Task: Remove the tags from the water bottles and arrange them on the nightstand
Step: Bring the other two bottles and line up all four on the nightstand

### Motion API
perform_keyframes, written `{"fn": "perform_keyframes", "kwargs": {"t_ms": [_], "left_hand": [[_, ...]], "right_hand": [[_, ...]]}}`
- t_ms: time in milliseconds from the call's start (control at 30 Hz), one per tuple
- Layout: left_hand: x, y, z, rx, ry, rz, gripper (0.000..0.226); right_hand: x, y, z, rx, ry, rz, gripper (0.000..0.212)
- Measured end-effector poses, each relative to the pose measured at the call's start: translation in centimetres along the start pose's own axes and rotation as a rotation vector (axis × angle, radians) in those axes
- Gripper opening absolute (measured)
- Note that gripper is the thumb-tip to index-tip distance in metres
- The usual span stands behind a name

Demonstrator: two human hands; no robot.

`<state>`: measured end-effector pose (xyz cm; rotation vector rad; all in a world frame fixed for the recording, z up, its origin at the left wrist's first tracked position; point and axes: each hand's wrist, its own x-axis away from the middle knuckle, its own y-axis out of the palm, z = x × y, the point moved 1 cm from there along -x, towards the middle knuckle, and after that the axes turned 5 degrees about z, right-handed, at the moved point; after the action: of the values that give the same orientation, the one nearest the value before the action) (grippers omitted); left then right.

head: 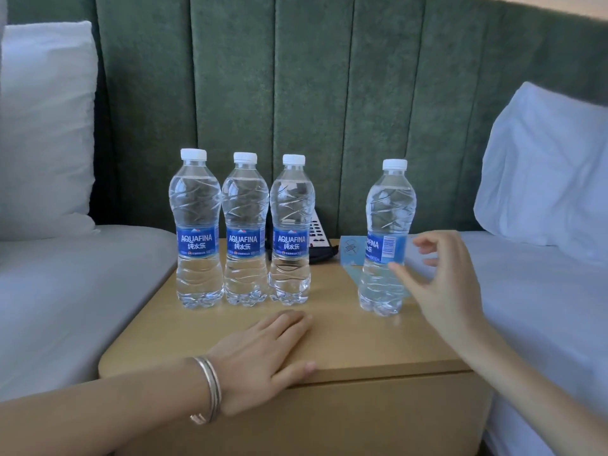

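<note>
Three clear water bottles with white caps and blue labels stand close together in a row on the wooden nightstand (345, 337): left bottle (196, 232), middle bottle (245, 232), right bottle (291, 232). Another bottle (386, 238) stands apart to the right, its label turned sideways. Light blue paper tags (350, 250) lie flat behind and beside it. My right hand (434, 284) hovers just right of that bottle, fingers spread and curled, holding nothing. My left hand (263, 353) rests flat on the nightstand's front edge, bracelets on its wrist.
A dark phone with a keypad (317, 238) sits behind the row of bottles against the green padded headboard (329, 93). Beds with white pillows flank the nightstand on the left (46, 126) and right (546, 179).
</note>
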<state>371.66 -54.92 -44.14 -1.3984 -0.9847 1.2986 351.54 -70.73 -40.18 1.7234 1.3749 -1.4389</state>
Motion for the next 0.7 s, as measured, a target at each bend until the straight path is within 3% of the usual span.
{"fn": "perform_keyframes", "kwargs": {"t_ms": [67,133,367,567,700], "left_hand": [[-1.5,0.4,0.5,0.057,-0.011,-0.006,0.102],[-2.4,1.0,0.8,0.072,-0.014,-0.009,0.099],[-2.4,1.0,0.8,0.081,-0.032,-0.009,0.089],[-2.3,0.6,1.1,0.058,-0.03,-0.008,0.085],[-2.5,0.6,0.9,0.081,-0.049,-0.021,0.062]], "right_hand": [[0.0,0.4,1.6,-0.068,0.175,-0.121,0.06],[0.5,1.3,2.4,-0.165,0.292,-0.27,0.073],[-0.5,3.4,3.5,-0.262,0.294,-0.393,0.07],[-1.5,5.5,4.4,-0.455,0.354,-0.636,0.066],[-0.3,7.5,4.4,-0.645,0.42,-0.574,0.068]]}}
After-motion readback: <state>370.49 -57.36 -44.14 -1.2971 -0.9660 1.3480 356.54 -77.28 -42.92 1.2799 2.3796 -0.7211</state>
